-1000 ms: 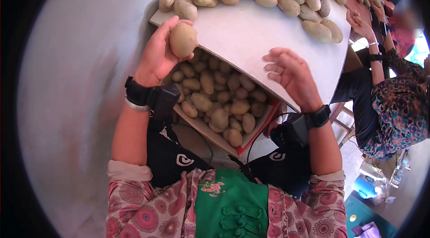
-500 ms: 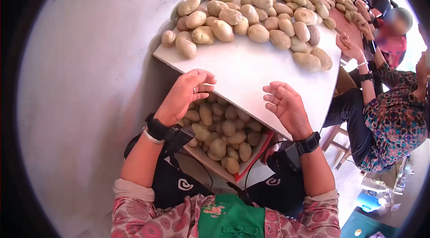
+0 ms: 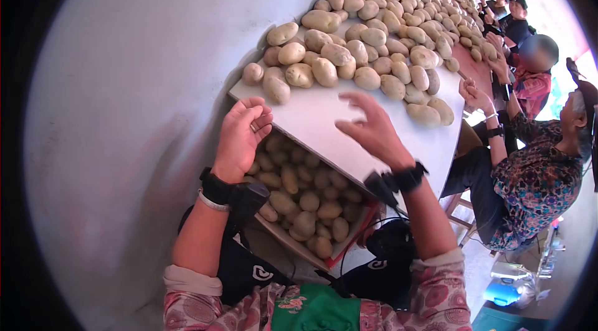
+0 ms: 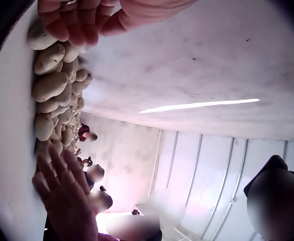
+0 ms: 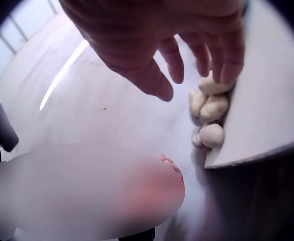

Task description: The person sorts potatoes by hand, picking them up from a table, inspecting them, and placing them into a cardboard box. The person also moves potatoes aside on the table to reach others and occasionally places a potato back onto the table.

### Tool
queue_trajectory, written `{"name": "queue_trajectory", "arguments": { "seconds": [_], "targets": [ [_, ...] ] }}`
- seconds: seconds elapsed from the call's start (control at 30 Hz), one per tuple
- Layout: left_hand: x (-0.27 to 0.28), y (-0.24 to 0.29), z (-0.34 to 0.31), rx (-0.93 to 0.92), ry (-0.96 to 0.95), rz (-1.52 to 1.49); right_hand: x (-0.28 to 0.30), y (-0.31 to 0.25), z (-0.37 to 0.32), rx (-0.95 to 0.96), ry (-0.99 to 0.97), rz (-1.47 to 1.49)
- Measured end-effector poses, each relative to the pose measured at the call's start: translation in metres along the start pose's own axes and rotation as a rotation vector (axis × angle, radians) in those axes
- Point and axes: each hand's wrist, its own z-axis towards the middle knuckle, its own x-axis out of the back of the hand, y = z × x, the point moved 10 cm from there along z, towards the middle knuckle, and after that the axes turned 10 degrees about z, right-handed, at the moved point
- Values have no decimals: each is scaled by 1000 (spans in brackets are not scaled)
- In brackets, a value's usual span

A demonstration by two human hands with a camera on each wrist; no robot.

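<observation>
A heap of potatoes (image 3: pixel 324 72) lies on the white tabletop (image 3: pixel 317 125). My right hand (image 3: pixel 374 135) is over the tabletop, just short of the nearest potatoes, with its fingers spread and nothing in them. The right wrist view shows its fingers overlapping several potatoes (image 5: pixel 214 108). By the table's left corner is my left hand (image 3: pixel 240 135), empty, its fingers loosely bent. Below the table edge stands a cardboard box (image 3: pixel 283 244) of potatoes, partly hidden by the tabletop and the left hand.
A pale wall (image 3: pixel 124 113) runs along the left side. Another person in a patterned shirt (image 3: pixel 529 175) sits at the table's right side, one hand (image 3: pixel 476 95) near the potatoes. More people are farther along. A blue container (image 3: pixel 501 293) stands at lower right.
One second ago my left hand held a potato; half a second ago it was empty. My right hand has since moved forward over the tabletop toward the heap. The head view has tilted up.
</observation>
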Motion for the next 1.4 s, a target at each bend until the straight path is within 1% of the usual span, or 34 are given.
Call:
{"name": "queue_trajectory", "arguments": {
  "seconds": [0.07, 0.1, 0.13, 0.17, 0.23, 0.27, 0.33, 0.43, 0.5, 0.57, 0.6, 0.63, 0.67, 0.7, 0.77, 0.8, 0.83, 0.9, 0.97, 1.03, 1.1, 1.13, 1.17, 1.23, 1.3, 1.37, 1.4],
  "targets": [
    [2, 6, -3, -14, 7, -6, 0, -9, 40, 370, 123, -378],
    [2, 6, -6, -21, 12, -16, 1, 1, 67, 307, 117, -388],
    [3, 6, -6, -17, 17, -18, 3, 10, 88, 239, 162, -495],
    [4, 6, -6, -14, 3, -16, 3, 19, 103, 152, 166, -563],
    [11, 4, -10, 8, 8, -11, -11, 35, 130, 92, 40, -776],
    [10, 5, -10, 3, -3, -3, -16, 38, 132, 85, 28, -775],
    [8, 9, -9, -7, -16, -2, -20, 45, 139, -56, -40, -882],
    [11, 9, -7, -29, -14, 8, -22, 48, 147, -53, -53, -899],
    [9, 7, -6, 4, -2, 2, -25, 38, 141, 47, 2, -943],
    [5, 11, -7, -25, -31, 17, -36, 24, 122, 223, 59, -1023],
    [3, 10, -8, -13, -27, 39, -39, 23, 115, 227, 53, -1020],
    [6, 9, -7, -7, -21, 39, -45, 17, 104, 223, 0, -1033],
    [4, 5, -7, -1, -47, 36, -51, 19, 87, 207, -55, -1045],
    [-1, 0, -8, 3, -79, 31, -49, 21, 70, 191, -60, -1046],
    [-10, -4, -13, 30, -90, 75, -38, 19, 41, 174, -45, -840],
    [-14, -9, -14, 47, -113, 101, -34, 21, 24, 166, -36, -799],
    [-19, -14, -17, 62, -136, 127, -35, 15, 9, 136, -109, -768],
    [-26, -19, -20, 64, -160, 134, -29, 25, -27, -42, -100, -606],
    [-26, -21, -22, 53, -167, 139, -24, 29, -68, -39, -46, -499],
    [-17, -21, -22, -3, -146, 111, -42, 54, -108, -198, -239, -233],
    [-12, -20, -17, -5, -117, 112, -50, 38, -135, -108, -216, -221],
    [-9, -18, -14, -23, -117, 95, -57, 41, -146, -177, -270, -70],
    [-4, -14, -12, -37, -117, 86, -68, 46, -155, -233, -274, 261],
    [10, -7, -8, -50, -84, 81, -97, 50, -183, -488, -425, 467],
    [22, -2, -6, -73, -21, 35, -136, 70, -219, -565, -622, 550],
    [31, 7, -8, -107, 10, 50, -164, 101, -253, -720, -674, 658],
    [33, 10, -8, -107, 23, 60, -175, 114, -265, -726, -726, 688]
  ]
}}
